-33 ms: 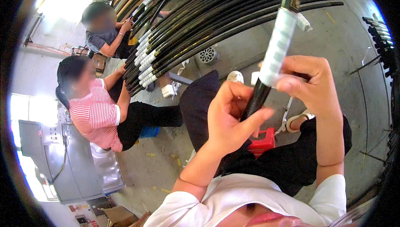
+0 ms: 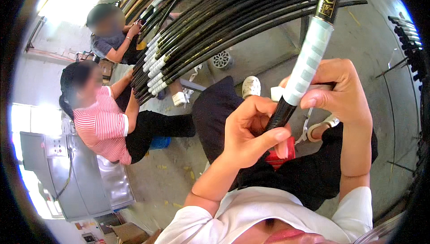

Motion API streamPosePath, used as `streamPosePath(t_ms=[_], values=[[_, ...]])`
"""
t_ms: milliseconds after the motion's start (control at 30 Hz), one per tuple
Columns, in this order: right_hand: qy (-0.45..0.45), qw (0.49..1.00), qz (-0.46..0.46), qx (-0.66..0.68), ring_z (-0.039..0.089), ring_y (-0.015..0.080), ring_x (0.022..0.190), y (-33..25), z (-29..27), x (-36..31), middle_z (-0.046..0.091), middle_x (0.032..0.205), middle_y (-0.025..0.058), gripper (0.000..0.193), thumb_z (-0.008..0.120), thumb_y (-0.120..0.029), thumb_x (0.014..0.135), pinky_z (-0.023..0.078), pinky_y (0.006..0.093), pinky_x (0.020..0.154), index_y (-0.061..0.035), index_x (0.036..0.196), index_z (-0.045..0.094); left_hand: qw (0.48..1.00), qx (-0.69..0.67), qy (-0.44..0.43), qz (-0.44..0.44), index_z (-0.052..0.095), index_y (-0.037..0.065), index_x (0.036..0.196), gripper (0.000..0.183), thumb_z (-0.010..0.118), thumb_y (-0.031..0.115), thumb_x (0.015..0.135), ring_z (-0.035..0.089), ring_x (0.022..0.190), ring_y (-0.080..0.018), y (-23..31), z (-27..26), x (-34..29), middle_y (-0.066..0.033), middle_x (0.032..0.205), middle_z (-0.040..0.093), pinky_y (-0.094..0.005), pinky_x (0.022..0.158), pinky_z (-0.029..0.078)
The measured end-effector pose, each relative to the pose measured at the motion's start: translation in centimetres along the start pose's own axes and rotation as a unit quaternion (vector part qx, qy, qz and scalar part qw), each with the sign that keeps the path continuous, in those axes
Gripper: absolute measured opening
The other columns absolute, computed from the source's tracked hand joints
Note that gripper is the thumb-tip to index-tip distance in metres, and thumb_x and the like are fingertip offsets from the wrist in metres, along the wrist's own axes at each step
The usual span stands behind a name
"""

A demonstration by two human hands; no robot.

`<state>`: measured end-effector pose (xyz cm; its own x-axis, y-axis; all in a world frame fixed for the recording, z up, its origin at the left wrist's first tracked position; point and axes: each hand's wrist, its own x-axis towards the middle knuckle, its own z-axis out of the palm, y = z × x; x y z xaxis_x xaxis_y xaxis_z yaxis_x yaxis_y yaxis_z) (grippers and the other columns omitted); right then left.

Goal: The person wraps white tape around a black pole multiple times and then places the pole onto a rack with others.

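A black rod (image 2: 281,115) slants up and away in front of me, with a gold-edged label near the top of the view. Below that label, a white wrap (image 2: 309,58) with faint bands covers the shaft. My left hand (image 2: 246,138) is closed round the dark butt end, thumb laid along it. At the lower edge of the wrap, my right hand (image 2: 342,94) pinches the rod between thumb and fingers. A small white block (image 2: 277,93), perhaps a tape roll, shows beside the right fingertips; its hold is partly hidden.
Many black rods (image 2: 233,38) with white-wrapped ends lie on a rack ahead. At the left, a person in a striped shirt (image 2: 105,123) touches their ends; another person (image 2: 109,42) works beyond. A red plastic object (image 2: 280,156) sits between my legs. More rods (image 2: 405,56) stand right.
The rod has swung slightly to the right and its label now faces me more squarely. Both hands have shifted a little to the right and stay on the rod.
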<state>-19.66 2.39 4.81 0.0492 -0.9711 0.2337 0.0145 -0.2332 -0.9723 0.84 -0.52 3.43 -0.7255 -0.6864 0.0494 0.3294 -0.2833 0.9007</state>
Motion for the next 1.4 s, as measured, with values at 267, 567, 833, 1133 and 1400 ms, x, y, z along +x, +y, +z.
streamPosePath(t_ms=[267,567,833,1133,1400], values=[[0.009,0.999,0.042,-0.019,0.056,0.0061,0.071,1.0,0.3,0.9,0.064,0.076,0.0026,0.029,0.073,-0.019,0.075,0.046,0.0222,0.065,0.0025,0.093,0.065,0.999,0.004,-0.007,-0.048,0.04,-0.001,0.125,0.044,0.047,0.032,0.096,0.043,0.043,-0.0055,0.0,-0.2,0.5,-0.0103,0.073,0.06,-0.0171,0.038,0.032],[0.097,0.985,0.071,-0.126,0.054,0.0064,0.065,0.1,1.0,0.5,0.061,0.068,0.0017,0.013,0.06,-0.011,0.078,0.044,0.0222,0.061,0.001,0.08,0.064,0.999,-0.001,0.026,0.018,0.034,0.007,0.106,0.028,0.056,0.015,0.091,0.037,0.035,-0.0057,-1.5,-0.9,0.1,-0.0149,0.068,0.058,-0.0173,0.033,0.028],[0.117,0.987,0.079,0.074,0.046,0.0057,0.063,2.8,-1.1,1.6,0.057,0.08,-0.0012,0.044,0.062,-0.032,0.081,0.042,0.0198,0.061,0.0007,0.11,0.062,0.997,-0.067,0.038,0.03,0.037,0.005,0.106,0.033,0.062,0.006,0.085,0.04,0.034,-0.007,0.1,-1.3,0.4,-0.0144,0.078,0.057,-0.0182,0.029,0.029],[-0.006,0.978,0.029,0.207,0.057,0.0061,0.075,2.0,2.5,2.4,0.065,0.079,0.0022,0.025,0.067,-0.02,0.082,0.046,0.0219,0.069,0.0009,0.095,0.068,0.993,-0.112,-0.041,-0.023,0.043,-0.004,0.111,0.036,0.057,0.023,0.09,0.047,0.034,-0.011,-0.9,-1.2,1.0,-0.0137,0.073,0.057,-0.0212,0.032,0.035],[0.105,0.966,0.006,0.235,0.037,0.0048,0.05,4.9,-1.1,3.0,0.057,0.078,0.0014,0.048,0.038,-0.043,0.096,0.027,0.0192,0.043,-0.0033,0.113,0.06,0.949,-0.25,-0.158,-0.114,0.044,-0.01,0.117,0.05,0.043,0.035,0.096,0.041,0.031,-0.0092,-1.6,-2.6,0.9,-0.0128,0.069,0.058,-0.0186,0.03,0.031]])
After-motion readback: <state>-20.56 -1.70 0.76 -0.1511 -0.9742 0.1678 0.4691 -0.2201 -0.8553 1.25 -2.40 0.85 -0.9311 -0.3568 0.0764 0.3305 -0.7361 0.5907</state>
